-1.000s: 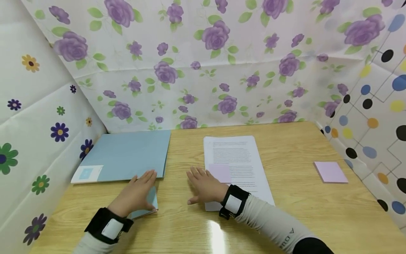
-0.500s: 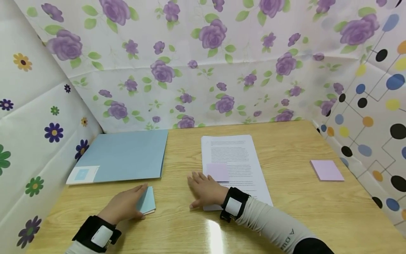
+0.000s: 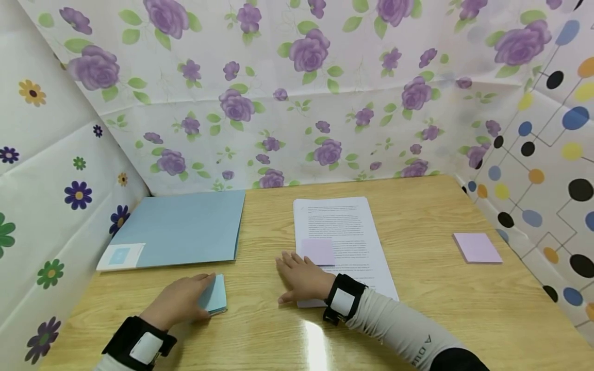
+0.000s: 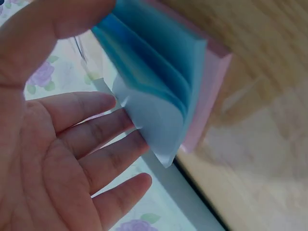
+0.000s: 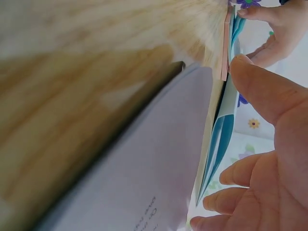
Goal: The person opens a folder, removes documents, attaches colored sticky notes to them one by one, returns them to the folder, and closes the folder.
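In the head view, my left hand [image 3: 178,301] is at a small pad of blue sticky notes [image 3: 214,295] on the table's near left. The left wrist view shows the pad's blue sheets [image 4: 159,62] bent and fanned above a pink layer [image 4: 207,101]. My thumb is at one edge of these sheets and my fingertips are at another, pinching them. My right hand [image 3: 305,278], fingers spread and straight, lies over the lower left edge of a stack of printed paper [image 3: 348,226]. A lilac sticky note [image 3: 318,251] sits on that stack, just beyond my fingers.
A large blue folder [image 3: 181,226] with a white corner label lies at the back left. A lilac sticky note pad [image 3: 477,248] rests at the right of the wooden table [image 3: 427,216]. Patterned cloth walls [image 3: 278,118] stand on three sides.
My left hand has drawn back toward me and left, away from the folder's front edge, and more of the blue sticky notes shows. My right hand stays at the paper stack.
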`<state>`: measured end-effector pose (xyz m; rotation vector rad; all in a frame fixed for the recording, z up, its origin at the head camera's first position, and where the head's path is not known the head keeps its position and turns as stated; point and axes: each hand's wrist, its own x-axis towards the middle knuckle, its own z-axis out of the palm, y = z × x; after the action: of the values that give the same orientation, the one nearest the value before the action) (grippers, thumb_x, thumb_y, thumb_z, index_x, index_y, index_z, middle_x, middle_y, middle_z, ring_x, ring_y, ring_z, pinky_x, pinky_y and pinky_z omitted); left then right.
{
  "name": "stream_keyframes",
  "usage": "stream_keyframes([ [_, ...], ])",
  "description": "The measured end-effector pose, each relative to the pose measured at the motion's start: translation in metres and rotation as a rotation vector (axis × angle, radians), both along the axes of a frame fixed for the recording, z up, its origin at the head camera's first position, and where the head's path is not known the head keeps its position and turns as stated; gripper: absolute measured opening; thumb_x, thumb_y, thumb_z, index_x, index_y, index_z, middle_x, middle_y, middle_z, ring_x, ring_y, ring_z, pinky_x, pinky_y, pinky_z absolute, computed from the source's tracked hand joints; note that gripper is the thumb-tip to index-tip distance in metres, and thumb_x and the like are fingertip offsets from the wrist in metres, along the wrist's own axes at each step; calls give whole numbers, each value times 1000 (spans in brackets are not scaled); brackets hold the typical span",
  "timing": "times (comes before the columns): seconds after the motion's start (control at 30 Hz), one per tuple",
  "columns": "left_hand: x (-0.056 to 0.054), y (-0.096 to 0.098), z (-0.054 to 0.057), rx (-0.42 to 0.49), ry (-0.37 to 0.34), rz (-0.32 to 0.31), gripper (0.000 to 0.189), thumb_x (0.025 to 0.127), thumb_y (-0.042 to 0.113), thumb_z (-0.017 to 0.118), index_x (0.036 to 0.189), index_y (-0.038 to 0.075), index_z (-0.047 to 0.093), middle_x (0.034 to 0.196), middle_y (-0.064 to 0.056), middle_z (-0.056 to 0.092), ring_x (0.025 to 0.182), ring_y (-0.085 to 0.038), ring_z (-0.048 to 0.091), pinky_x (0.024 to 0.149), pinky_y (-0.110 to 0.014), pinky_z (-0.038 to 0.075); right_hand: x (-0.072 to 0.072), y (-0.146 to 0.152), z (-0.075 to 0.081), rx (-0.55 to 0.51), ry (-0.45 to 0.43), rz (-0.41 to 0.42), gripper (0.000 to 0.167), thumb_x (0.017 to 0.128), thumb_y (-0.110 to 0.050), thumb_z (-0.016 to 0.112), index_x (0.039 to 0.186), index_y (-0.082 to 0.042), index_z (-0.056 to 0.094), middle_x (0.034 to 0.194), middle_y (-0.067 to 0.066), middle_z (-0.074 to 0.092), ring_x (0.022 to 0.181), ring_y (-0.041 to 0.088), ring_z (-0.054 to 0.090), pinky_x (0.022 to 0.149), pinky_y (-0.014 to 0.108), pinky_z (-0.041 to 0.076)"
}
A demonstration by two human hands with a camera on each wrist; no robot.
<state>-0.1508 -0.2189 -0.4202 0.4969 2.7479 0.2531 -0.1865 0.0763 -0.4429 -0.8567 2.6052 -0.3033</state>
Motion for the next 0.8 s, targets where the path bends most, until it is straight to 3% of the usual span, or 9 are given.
stream_keyframes([
  [0.43,-2,18,23,30,54,-100,53,82,11,83,129,-4,65,128,-23,66,111,-38,67,88,-48,57,-2,4,-2,-25,54,28,89,95,-46,70,159,-1,30,167,23,26,155,39,28,125,53,29],
  [0.53,-3,26,29,66,61,-133,44,85,8,80,126,-3,68,123,-20,67,99,-29,67,75,-37,55,-1,5,-1,-41,57,31,87,96,-44,69,159,1,30,166,24,28,154,39,29,125,52,30],
  [0.67,-6,37,36,141,63,-187,33,88,0,73,121,-2,72,109,-12,70,78,-10,55,62,-27,38,-1,7,2,-69,36,29,85,98,-41,67,159,3,28,166,25,26,155,37,27,126,51,28],
  [0.8,-11,46,41,219,82,-263,25,89,-4,71,114,0,77,97,-6,72,77,-9,61,62,-21,45,-1,10,4,-104,12,13,85,99,-39,67,159,5,26,166,26,24,157,36,24,127,50,27],
])
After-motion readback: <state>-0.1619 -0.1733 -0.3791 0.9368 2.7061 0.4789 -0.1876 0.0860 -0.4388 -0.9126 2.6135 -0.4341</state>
